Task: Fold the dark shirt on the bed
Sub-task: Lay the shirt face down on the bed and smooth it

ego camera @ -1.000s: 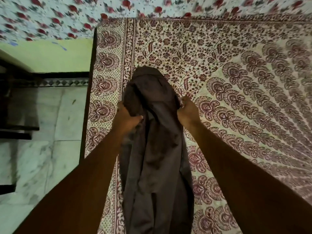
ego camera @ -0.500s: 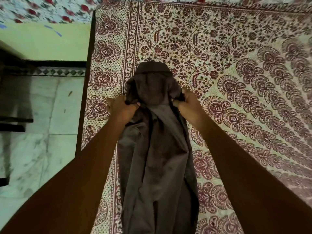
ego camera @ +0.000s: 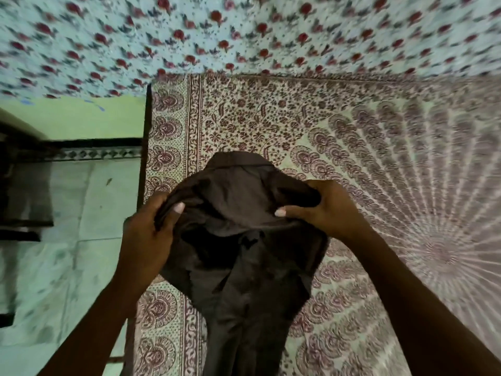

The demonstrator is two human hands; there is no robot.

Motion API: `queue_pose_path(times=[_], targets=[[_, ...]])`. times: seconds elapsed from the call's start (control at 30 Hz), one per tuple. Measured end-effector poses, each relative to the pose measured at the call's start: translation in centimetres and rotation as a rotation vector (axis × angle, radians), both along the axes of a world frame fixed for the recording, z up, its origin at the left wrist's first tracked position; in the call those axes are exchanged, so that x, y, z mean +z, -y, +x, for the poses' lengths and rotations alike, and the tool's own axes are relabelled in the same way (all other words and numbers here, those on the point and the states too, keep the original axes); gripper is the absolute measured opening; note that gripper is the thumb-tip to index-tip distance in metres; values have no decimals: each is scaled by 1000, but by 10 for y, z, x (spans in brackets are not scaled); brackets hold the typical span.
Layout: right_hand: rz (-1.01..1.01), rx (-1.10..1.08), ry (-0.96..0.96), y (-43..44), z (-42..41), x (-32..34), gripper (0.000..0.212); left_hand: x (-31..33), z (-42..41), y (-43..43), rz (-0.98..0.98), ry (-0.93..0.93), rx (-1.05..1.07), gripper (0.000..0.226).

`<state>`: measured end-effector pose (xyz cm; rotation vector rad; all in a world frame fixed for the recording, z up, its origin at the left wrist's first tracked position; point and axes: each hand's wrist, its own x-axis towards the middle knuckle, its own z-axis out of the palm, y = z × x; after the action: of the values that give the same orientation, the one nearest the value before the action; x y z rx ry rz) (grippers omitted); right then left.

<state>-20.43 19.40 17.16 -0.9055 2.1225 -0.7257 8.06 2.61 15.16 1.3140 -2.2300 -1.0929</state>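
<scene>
1. Head view, looking down: we saw the dark shirt lying on the bed over a printed bedspread. It sat near the bed's left edge, a long crumpled strip running from mid-frame to the bottom edge.
2. The shirt's far end was bunched up between the two hands, and its rounded tip showed just beyond them against the bedspread.
3. The left hand gripped the shirt's left edge. Its thumb pressed on top of the cloth, and its fingers curled round the fold from the outer side.
4. The right hand gripped the right edge. Its thumb lay on top, pointing toward the left hand, and its fingers curled over the gathered fabric.
5. The hands were apart, with a slack, creased span of shirt between them.
6. The bedspread carried maroon floral and paisley print on a pale ground, with a banded border along its left side and a radiating pattern at the right.
7. Beyond its far edge we saw a pale cloth with red flowers, blurred.
8. Left of the bed were a dark bed frame edge, pale marbled floor tiles and a green wall with a patterned tile strip at its foot.
</scene>
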Motion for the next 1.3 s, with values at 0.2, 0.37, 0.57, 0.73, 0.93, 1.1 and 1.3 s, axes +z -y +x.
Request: queue_pose_path(times=[0.2, 0.37, 0.57, 0.73, 0.93, 1.1, 1.3], targets=[[20, 107, -115, -72, 11, 129, 41, 106, 23, -42, -175, -104, -67, 25], [-28, 30, -259, -134, 15, 197, 28, 169, 18, -79, -295, -177, -18, 23], [-80, -34, -420, -211, 1, 275, 38, 255, 0, -135, -484, -159, -19, 36], [162, 166, -460, -273, -22, 325, 42, 308, -19, -189, -724, -87, 3, 39], [-285, 82, -338, -353, -84, 332, 36, 349, -51, -259, -846, -6, 60, 25], [-419, 51, -321, -400, -115, 350, 42, 380, -74, -314, -851, 32, 73, 23], [-264, 156, -651, -445, -154, 383, 28, 409, -87, -351, -827, 62, 112, 29]])
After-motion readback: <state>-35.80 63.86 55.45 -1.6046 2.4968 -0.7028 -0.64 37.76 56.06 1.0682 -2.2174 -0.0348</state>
